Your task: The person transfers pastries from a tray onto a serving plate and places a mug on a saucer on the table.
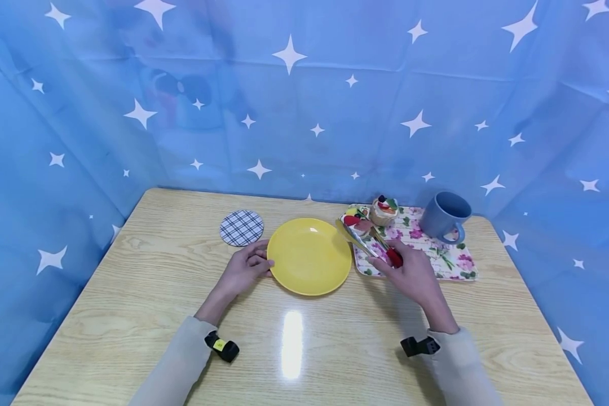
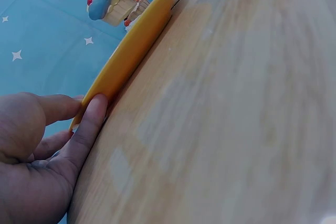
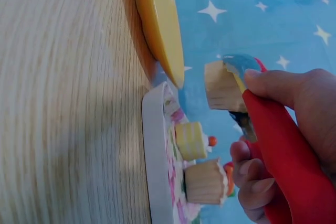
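My left hand (image 1: 247, 265) holds the near-left rim of a round yellow plate (image 1: 309, 256), thumb on one side and fingers on the other. The plate lies on the table. In my right hand (image 1: 413, 273) are tongs with red handles (image 3: 278, 150) and metal arms. A toy cupcake (image 3: 221, 85) with blue and red topping sits between the tong tips, raised above the tray's left end, close to the plate. Another berry-topped cupcake (image 1: 384, 212) and a small yellow one (image 3: 190, 141) stand on the floral tray (image 1: 444, 262).
A blue-grey mug (image 1: 444, 217) stands upright at the tray's right end. Left of the plate's far side lies a round checked coaster (image 1: 241, 228). A blue star-patterned curtain (image 1: 284, 113) hangs behind the wooden table (image 1: 147, 293).
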A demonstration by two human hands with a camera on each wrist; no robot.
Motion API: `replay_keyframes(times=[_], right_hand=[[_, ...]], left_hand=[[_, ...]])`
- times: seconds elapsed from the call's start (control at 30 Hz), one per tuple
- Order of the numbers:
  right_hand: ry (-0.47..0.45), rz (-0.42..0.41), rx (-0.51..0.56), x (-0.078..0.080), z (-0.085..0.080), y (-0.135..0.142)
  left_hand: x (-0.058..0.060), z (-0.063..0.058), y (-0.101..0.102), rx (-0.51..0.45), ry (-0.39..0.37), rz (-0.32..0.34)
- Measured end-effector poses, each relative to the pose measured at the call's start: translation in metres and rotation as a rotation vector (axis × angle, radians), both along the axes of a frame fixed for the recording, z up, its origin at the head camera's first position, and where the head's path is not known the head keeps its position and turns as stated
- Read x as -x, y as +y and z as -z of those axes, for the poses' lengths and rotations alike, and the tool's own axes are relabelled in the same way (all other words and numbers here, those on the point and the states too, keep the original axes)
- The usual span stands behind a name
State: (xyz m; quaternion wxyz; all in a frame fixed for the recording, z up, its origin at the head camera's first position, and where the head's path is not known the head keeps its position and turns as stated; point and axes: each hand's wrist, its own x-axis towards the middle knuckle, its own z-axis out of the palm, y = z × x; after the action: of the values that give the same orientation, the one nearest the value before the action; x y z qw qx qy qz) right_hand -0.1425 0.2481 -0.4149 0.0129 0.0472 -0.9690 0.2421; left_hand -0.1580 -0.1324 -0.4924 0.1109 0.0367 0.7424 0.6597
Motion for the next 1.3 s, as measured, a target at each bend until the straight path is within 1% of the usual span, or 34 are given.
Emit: replay_keyframes(times=[0.17, 0.37, 0.57, 0.83, 1.07, 1.13, 1.3], right_hand=[[0.030, -0.021, -0.002, 0.002, 0.001, -0.004], [0.048, -0.038, 0.020, 0.005, 0.002, -0.010], [0.031, -0.060, 0.039, 0.008, 0.003, -0.020], [-0.003, -0.052, 0.039, 0.012, 0.002, -0.034], [0.027, -0.090, 0.070, 0.016, 0.005, -0.046], [0.027, -0.100, 0.080, 0.017, 0.006, -0.049], [0.028, -0.115, 0.086, 0.019, 0.007, -0.058]], left_hand=[[-0.001, 0.000, 0.000, 0.004, 0.003, 0.006], [0.000, -0.001, 0.002, 0.009, 0.006, -0.003], [-0.001, -0.002, 0.001, -0.004, -0.002, -0.005], [0.001, -0.002, 0.000, -0.016, -0.019, -0.004], [0.001, -0.002, 0.000, 0.000, -0.024, -0.006], [0.000, -0.002, 0.000, 0.003, -0.029, -0.012], [0.000, -0.002, 0.000, 0.002, -0.021, -0.002]])
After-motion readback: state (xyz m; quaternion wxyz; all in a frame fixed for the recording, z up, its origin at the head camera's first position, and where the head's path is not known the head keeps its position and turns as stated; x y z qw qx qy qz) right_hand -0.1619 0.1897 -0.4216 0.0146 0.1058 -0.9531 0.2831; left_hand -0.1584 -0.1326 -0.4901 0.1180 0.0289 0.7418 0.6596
